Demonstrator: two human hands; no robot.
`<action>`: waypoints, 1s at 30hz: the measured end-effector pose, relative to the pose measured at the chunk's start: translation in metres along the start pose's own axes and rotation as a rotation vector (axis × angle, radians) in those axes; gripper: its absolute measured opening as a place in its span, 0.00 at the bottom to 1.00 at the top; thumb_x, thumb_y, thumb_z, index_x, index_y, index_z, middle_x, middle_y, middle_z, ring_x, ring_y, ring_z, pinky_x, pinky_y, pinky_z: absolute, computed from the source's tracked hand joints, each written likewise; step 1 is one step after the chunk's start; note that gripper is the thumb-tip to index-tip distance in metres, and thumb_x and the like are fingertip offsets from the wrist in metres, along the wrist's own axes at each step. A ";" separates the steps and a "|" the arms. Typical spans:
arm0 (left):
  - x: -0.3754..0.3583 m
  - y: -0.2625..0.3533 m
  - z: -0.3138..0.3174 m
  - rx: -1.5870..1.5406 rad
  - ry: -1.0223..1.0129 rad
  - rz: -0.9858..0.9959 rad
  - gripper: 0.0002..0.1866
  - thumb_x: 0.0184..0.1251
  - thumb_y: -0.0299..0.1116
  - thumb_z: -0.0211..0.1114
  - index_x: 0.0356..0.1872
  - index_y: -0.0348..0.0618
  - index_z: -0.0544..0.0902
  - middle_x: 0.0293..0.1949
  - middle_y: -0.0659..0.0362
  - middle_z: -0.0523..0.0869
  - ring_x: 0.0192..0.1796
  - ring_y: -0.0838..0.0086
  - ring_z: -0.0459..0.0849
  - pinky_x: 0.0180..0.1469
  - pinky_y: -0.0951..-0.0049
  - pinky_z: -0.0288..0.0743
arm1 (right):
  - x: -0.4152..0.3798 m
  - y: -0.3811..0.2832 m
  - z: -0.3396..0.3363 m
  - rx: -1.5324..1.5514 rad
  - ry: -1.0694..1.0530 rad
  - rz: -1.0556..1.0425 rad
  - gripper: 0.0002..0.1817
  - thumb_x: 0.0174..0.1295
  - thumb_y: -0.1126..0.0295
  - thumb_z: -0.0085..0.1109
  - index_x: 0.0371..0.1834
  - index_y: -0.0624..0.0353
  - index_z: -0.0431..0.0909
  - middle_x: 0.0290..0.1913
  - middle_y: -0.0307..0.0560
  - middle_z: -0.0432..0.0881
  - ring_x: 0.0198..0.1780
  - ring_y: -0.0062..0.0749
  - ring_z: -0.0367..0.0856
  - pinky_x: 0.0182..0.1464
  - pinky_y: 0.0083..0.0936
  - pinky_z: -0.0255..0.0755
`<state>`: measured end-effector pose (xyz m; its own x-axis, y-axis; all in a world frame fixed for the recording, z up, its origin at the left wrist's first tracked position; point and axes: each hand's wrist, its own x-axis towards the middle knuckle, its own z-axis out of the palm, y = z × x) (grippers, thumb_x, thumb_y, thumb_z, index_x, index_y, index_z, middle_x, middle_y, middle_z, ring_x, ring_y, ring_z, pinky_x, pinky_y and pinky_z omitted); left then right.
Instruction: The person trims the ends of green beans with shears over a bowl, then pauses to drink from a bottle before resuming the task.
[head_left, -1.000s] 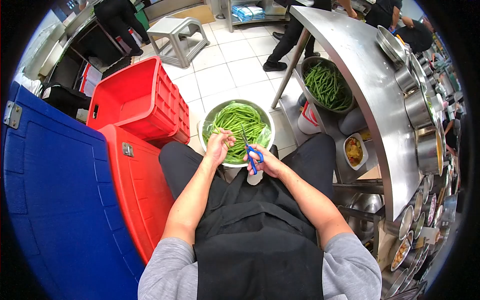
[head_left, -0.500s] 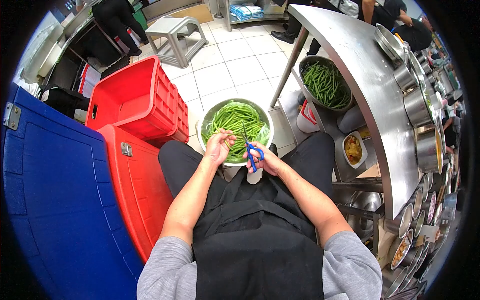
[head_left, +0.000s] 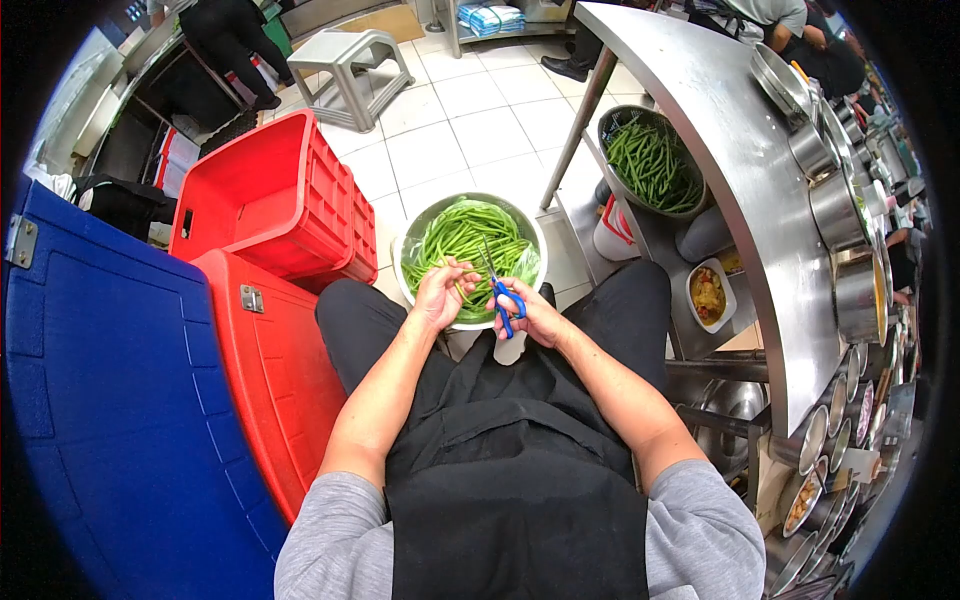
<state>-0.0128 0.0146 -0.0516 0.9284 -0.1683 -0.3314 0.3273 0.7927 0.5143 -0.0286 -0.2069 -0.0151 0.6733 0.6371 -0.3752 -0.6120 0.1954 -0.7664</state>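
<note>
My left hand (head_left: pixel 443 294) is closed, its fingers pinching a green bean (head_left: pixel 460 290) over the near side of a wide bowl (head_left: pixel 541 262). In my right hand (head_left: pixel 533 315) are blue-handled scissors (head_left: pixel 507 303), with the blades pointing up and away from me. The blades stand close to the fingers of my left hand. Below both hands, the bowl holds a heap of green beans (head_left: pixel 470 232) with clear plastic (head_left: pixel 527 264) at its right side.
Red crates (head_left: pixel 270 190) and red and blue coolers (head_left: pixel 120 380) stand at the left. On the right, a steel table (head_left: pixel 720 130) has a pot of green beans (head_left: pixel 655 168) and a food tub (head_left: pixel 710 296) on its lower shelf. A grey stool (head_left: pixel 350 75) stands ahead; people work nearby.
My left hand has shifted slightly toward the scissors, the bean still in its fingers. My right hand stays nearly in place. At the upper right, a person has moved.
</note>
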 end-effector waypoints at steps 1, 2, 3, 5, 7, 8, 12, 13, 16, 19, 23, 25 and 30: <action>0.000 0.000 -0.001 0.000 0.001 -0.001 0.06 0.64 0.21 0.59 0.38 0.43 0.78 0.43 0.54 0.83 0.42 0.62 0.86 0.40 0.71 0.79 | 0.000 0.000 0.000 -0.003 0.004 -0.001 0.28 0.68 0.57 0.62 0.67 0.52 0.62 0.49 0.44 0.77 0.36 0.30 0.82 0.36 0.31 0.82; 0.000 -0.001 -0.001 -0.003 -0.002 -0.006 0.05 0.64 0.21 0.59 0.38 0.43 0.78 0.43 0.54 0.83 0.42 0.62 0.86 0.41 0.71 0.79 | 0.000 0.000 0.000 -0.007 0.009 -0.003 0.29 0.68 0.57 0.62 0.67 0.52 0.62 0.49 0.44 0.77 0.36 0.30 0.82 0.36 0.30 0.82; 0.001 -0.001 -0.002 -0.006 -0.005 -0.011 0.05 0.64 0.21 0.59 0.38 0.43 0.78 0.43 0.54 0.83 0.43 0.62 0.86 0.41 0.70 0.79 | 0.000 0.000 0.000 -0.007 0.009 -0.002 0.29 0.68 0.57 0.62 0.67 0.52 0.62 0.49 0.44 0.77 0.36 0.30 0.82 0.36 0.30 0.82; 0.002 -0.002 -0.004 -0.008 -0.008 -0.012 0.05 0.64 0.21 0.59 0.38 0.44 0.78 0.43 0.54 0.83 0.43 0.62 0.86 0.41 0.70 0.79 | 0.000 0.000 0.000 -0.003 0.011 -0.001 0.29 0.67 0.57 0.63 0.66 0.52 0.63 0.49 0.44 0.78 0.36 0.29 0.82 0.36 0.30 0.82; 0.002 -0.002 -0.004 -0.010 -0.011 -0.012 0.05 0.64 0.21 0.59 0.37 0.44 0.78 0.43 0.54 0.83 0.43 0.62 0.86 0.41 0.70 0.79 | 0.001 0.000 0.000 -0.003 0.008 0.004 0.29 0.67 0.57 0.63 0.66 0.52 0.63 0.49 0.44 0.78 0.36 0.29 0.82 0.36 0.30 0.82; 0.002 -0.002 -0.004 -0.011 -0.009 -0.010 0.05 0.64 0.21 0.58 0.38 0.44 0.78 0.44 0.54 0.83 0.43 0.62 0.86 0.41 0.71 0.79 | 0.001 0.001 -0.001 -0.003 0.006 0.009 0.29 0.67 0.57 0.63 0.66 0.52 0.63 0.49 0.44 0.78 0.36 0.29 0.82 0.36 0.30 0.82; 0.002 -0.002 -0.002 -0.004 -0.015 -0.005 0.06 0.64 0.21 0.58 0.38 0.44 0.78 0.43 0.54 0.83 0.43 0.62 0.86 0.41 0.71 0.80 | 0.001 0.001 -0.001 0.008 0.007 0.020 0.29 0.67 0.56 0.63 0.66 0.52 0.63 0.48 0.43 0.78 0.36 0.29 0.82 0.35 0.29 0.82; 0.001 -0.002 -0.002 -0.004 -0.014 -0.006 0.06 0.64 0.21 0.58 0.38 0.44 0.78 0.43 0.54 0.83 0.43 0.62 0.86 0.41 0.71 0.80 | 0.001 0.001 -0.001 0.005 0.007 0.013 0.29 0.67 0.56 0.63 0.66 0.52 0.63 0.48 0.43 0.78 0.36 0.29 0.82 0.35 0.29 0.82; 0.001 -0.001 -0.002 -0.002 -0.015 -0.009 0.06 0.64 0.21 0.58 0.39 0.44 0.77 0.43 0.54 0.83 0.43 0.62 0.86 0.41 0.71 0.80 | 0.001 0.001 -0.001 -0.002 0.012 0.009 0.29 0.67 0.57 0.64 0.66 0.53 0.63 0.48 0.43 0.78 0.35 0.28 0.82 0.35 0.29 0.82; 0.002 -0.002 -0.003 0.004 -0.021 -0.008 0.06 0.64 0.21 0.58 0.39 0.44 0.77 0.43 0.54 0.83 0.43 0.62 0.86 0.41 0.70 0.80 | 0.002 0.003 0.000 -0.013 0.022 0.007 0.29 0.66 0.58 0.65 0.66 0.53 0.63 0.48 0.42 0.78 0.35 0.28 0.81 0.34 0.28 0.82; 0.005 -0.001 -0.006 -0.004 0.054 -0.012 0.04 0.68 0.25 0.56 0.41 0.45 0.75 0.41 0.55 0.83 0.41 0.63 0.85 0.40 0.71 0.80 | 0.003 0.004 0.001 -0.125 0.094 0.034 0.29 0.66 0.60 0.66 0.65 0.55 0.65 0.48 0.42 0.78 0.32 0.27 0.81 0.32 0.25 0.81; 0.009 0.001 -0.011 0.004 0.101 -0.006 0.03 0.69 0.27 0.55 0.42 0.45 0.74 0.40 0.55 0.83 0.39 0.65 0.85 0.39 0.71 0.79 | 0.004 0.002 0.000 -0.122 0.113 0.018 0.29 0.65 0.60 0.66 0.65 0.56 0.65 0.47 0.42 0.78 0.31 0.27 0.81 0.31 0.25 0.81; 0.017 0.005 0.002 1.085 0.253 0.291 0.09 0.75 0.37 0.52 0.45 0.44 0.75 0.26 0.55 0.82 0.33 0.63 0.86 0.34 0.64 0.76 | 0.004 -0.003 -0.008 0.026 0.158 -0.021 0.28 0.65 0.61 0.66 0.64 0.56 0.66 0.44 0.42 0.79 0.29 0.26 0.81 0.29 0.25 0.81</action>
<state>0.0047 0.0145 -0.0536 0.9718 0.1582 -0.1747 0.1998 -0.1600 0.9667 -0.0209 -0.2108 -0.0179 0.7418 0.5075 -0.4384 -0.6063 0.2281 -0.7618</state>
